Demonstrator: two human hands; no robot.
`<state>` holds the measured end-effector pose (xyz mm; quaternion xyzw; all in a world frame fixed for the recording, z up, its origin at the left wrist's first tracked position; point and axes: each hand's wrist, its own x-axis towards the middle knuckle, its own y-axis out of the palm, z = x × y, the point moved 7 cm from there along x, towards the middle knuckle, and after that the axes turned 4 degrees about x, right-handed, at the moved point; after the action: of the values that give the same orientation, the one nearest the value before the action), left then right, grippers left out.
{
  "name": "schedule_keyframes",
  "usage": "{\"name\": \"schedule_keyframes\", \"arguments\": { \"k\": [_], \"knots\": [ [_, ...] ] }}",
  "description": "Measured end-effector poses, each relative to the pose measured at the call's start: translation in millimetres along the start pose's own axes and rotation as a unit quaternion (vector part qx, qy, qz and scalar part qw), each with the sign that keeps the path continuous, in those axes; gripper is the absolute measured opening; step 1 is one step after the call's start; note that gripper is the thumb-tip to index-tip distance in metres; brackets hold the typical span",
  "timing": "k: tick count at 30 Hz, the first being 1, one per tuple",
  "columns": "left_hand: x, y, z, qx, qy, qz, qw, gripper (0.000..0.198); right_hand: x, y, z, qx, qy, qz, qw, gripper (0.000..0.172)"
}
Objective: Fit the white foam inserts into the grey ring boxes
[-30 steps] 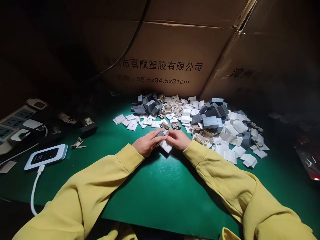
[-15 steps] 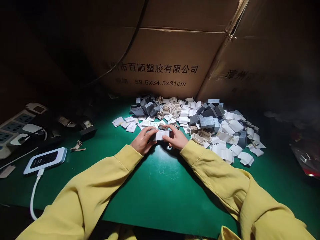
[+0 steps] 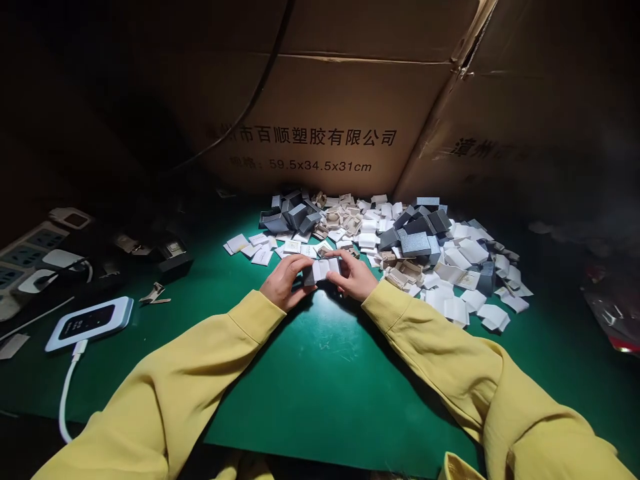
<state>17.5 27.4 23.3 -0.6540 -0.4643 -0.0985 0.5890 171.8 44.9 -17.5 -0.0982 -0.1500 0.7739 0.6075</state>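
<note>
Both my hands meet over the green mat [image 3: 320, 373], in yellow sleeves. My left hand [image 3: 285, 281] and my right hand [image 3: 354, 275] together hold a small grey box with a white lining [image 3: 321, 269], its white inside facing up between my fingers. Just beyond my hands lies a pile of small grey boxes [image 3: 417, 235], white folded cards [image 3: 453, 301] and beige inserts [image 3: 345, 220].
Big cardboard cartons [image 3: 320, 127] wall in the back and right. At the left are a power strip [image 3: 30, 257], a white device on a cable [image 3: 90, 321], and a small black box [image 3: 175, 263]. A dark bag [image 3: 613, 313] lies at the far right.
The box has been turned in my hands: its grey outside showed a second ago, now its white inside faces up. My hands shifted slightly away from me.
</note>
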Motion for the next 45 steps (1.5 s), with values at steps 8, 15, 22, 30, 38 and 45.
{"name": "schedule_keyframes", "arguments": {
  "k": [8,15,22,30,38,45],
  "knots": [
    [1,-11.9,-13,0.058,0.016,-0.08,0.995,0.052,1,7,-4,0.095,0.04,0.02,0.994,0.052],
    [0,-7.6,-23,0.137,0.038,-0.091,0.986,0.039,2,2,-1,0.064,0.023,-0.018,0.998,0.021],
    [0,-11.9,-10,0.124,-0.018,-0.069,0.99,0.047,3,7,-4,0.116,0.037,0.023,0.992,0.03],
    [0,-8.0,-13,0.143,-0.004,-0.045,0.989,0.038,2,6,-2,0.098,0.069,0.018,0.993,0.021],
    [1,-9.5,-8,0.054,-0.005,-0.03,0.998,0.051,2,-3,-5,0.057,0.052,-0.042,0.996,0.037],
    [1,-5.3,-18,0.041,0.049,0.0,0.998,0.052,1,-8,-3,-0.019,0.04,-0.08,0.996,0.031]
  ]
}}
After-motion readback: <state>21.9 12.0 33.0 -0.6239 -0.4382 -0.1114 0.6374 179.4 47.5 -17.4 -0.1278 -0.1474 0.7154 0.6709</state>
